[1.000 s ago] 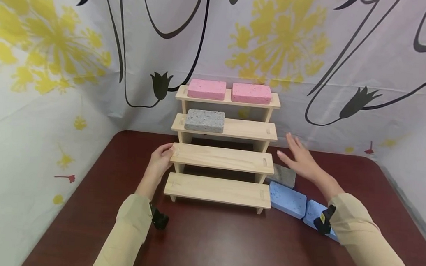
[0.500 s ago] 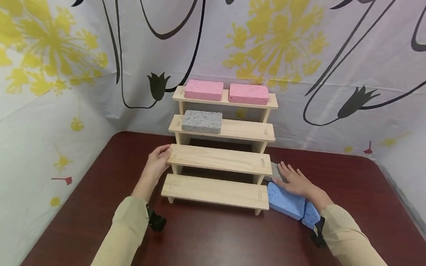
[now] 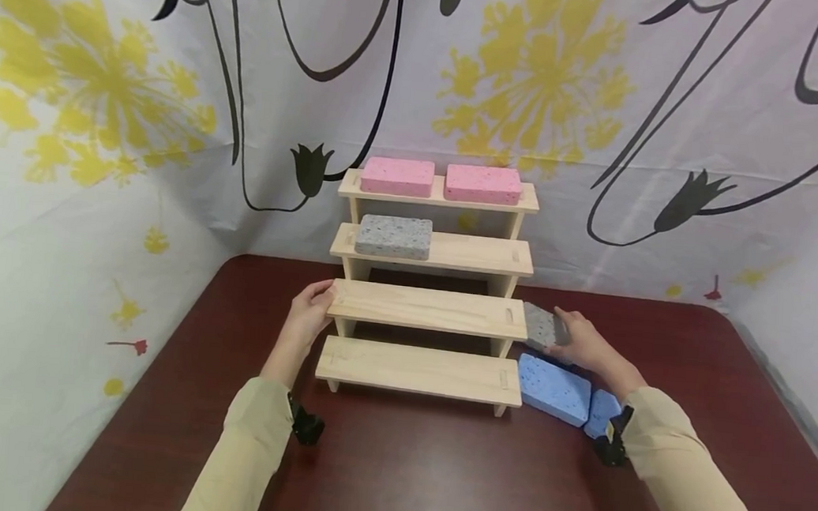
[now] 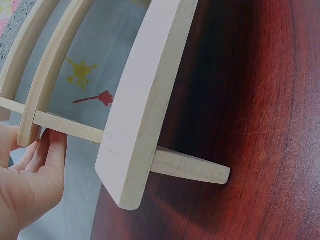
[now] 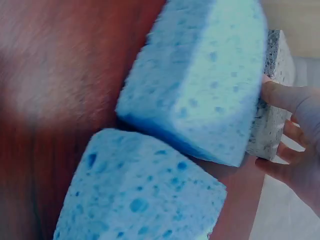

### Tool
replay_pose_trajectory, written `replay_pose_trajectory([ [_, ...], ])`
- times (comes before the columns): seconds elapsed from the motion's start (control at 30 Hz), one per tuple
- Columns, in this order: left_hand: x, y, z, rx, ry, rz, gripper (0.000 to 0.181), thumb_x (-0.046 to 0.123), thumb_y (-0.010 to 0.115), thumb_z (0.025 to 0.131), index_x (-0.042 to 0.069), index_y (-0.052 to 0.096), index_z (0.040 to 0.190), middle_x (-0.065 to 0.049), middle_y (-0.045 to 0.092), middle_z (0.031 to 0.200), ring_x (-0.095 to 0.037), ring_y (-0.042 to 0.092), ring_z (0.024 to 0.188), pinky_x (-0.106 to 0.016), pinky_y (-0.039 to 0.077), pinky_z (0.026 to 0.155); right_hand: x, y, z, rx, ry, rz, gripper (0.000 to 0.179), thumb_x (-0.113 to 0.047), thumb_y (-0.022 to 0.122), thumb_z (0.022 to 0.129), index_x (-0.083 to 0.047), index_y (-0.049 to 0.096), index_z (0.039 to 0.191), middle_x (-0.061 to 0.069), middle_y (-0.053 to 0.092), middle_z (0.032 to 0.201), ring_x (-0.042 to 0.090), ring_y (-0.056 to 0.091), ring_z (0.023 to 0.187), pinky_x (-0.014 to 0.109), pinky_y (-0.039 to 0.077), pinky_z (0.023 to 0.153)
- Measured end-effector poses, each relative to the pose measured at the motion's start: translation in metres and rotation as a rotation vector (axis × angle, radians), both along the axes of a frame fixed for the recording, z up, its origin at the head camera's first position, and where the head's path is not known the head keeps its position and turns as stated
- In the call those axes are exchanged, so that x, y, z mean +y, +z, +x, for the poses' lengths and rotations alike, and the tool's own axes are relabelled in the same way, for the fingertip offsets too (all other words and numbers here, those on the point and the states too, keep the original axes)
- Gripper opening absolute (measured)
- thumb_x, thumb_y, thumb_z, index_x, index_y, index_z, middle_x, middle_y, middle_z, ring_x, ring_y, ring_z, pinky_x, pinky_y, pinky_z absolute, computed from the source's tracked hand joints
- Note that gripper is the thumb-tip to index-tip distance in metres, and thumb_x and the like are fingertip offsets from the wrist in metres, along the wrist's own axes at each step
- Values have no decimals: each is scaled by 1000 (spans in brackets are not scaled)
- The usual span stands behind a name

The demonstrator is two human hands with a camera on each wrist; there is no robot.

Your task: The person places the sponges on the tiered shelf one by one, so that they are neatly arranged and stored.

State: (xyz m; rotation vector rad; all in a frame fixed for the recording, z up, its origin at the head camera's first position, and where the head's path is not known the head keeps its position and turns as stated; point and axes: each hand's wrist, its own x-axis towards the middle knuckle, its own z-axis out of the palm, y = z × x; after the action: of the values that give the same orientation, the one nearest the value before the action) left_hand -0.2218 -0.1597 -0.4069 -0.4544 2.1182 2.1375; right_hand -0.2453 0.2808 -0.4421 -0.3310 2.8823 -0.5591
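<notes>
My left hand [image 3: 307, 318] grips the left end of the third step down of a pale wooden tiered stand [image 3: 427, 307]; in the left wrist view the fingers [image 4: 54, 150] curl under that board. To the right of the stand, my right hand [image 3: 583, 344] holds a grey sponge [image 3: 543, 328] by its right end, thumb on the near edge and fingers round the far side. Nearer me lie a blue sponge [image 3: 553, 389] and a second blue sponge [image 3: 603, 413], partly hidden by the right wrist. Another grey sponge [image 3: 394, 237] rests on the stand's second step, at the left.
Two pink sponges, one at left [image 3: 397, 176] and one at right [image 3: 483, 184], sit on the top step. The stand is on a dark red-brown table [image 3: 395, 460], with a patterned cloth [image 3: 263, 103] hanging behind and at both sides.
My right hand has come down from above the sponges and taken hold of the grey one, which has shifted slightly. The left hand keeps its grip on the stand.
</notes>
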Motion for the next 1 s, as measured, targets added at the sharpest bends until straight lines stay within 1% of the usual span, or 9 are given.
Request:
replay_pose_trajectory([
  [0.1,1,-1,1,-2,-2,-5,43,23,45,96,9,39,136,-18,43,138,-27,45,123,-40,37,105,9,5,1,-18,-53,-55,83,-21,68,80,15,19,138,40,27,132,50,35,115,62,34,95],
  [0.17,1,-1,1,5,-1,-10,43,23,44,97,8,39,137,-18,43,138,-27,45,123,-40,38,105,15,9,3,-19,-65,-100,82,-22,67,82,15,20,137,39,27,132,48,36,114,62,34,94],
  [0.33,1,-1,1,13,0,-4,43,23,44,97,8,39,136,-18,43,138,-27,45,123,-40,38,105,32,20,9,-55,-76,-294,78,-28,62,87,13,20,138,35,35,131,46,40,115,60,41,91],
  [0.4,1,-1,0,11,-2,0,43,22,44,97,8,39,136,-19,43,138,-27,45,123,-40,38,105,37,26,12,-82,-86,-367,79,-30,59,89,11,16,140,35,35,132,48,40,118,60,42,90],
  [0.47,1,-1,0,13,-5,2,43,22,44,97,7,39,137,-19,42,138,-28,45,123,-40,38,105,40,32,14,-104,-99,-416,80,-31,57,90,10,11,141,37,30,136,51,35,122,62,40,92],
  [0.63,1,0,0,11,-6,6,43,22,43,97,7,38,137,-19,42,138,-28,45,123,-40,38,105,43,47,16,-118,-142,-464,84,-35,54,91,5,3,144,36,17,143,52,21,130,65,29,99],
  [0.8,1,1,1,15,-12,3,43,23,43,97,8,37,137,-19,43,138,-27,46,123,-39,38,105,42,64,13,-108,-150,-476,85,-39,53,91,-2,0,146,33,13,146,51,17,132,66,25,100],
  [0.9,1,1,2,19,-16,-5,44,23,43,97,8,37,138,-19,43,138,-27,46,122,-39,38,105,38,78,12,-70,-134,-475,82,-38,53,91,-6,3,147,32,12,147,51,17,132,68,24,99],
  [1.0,0,1,2,18,-13,-3,44,24,43,97,8,37,137,-19,43,137,-27,46,123,-39,37,106,30,94,11,-7,-120,-464,78,-37,55,90,-11,8,147,28,12,149,49,15,134,68,24,99],
])
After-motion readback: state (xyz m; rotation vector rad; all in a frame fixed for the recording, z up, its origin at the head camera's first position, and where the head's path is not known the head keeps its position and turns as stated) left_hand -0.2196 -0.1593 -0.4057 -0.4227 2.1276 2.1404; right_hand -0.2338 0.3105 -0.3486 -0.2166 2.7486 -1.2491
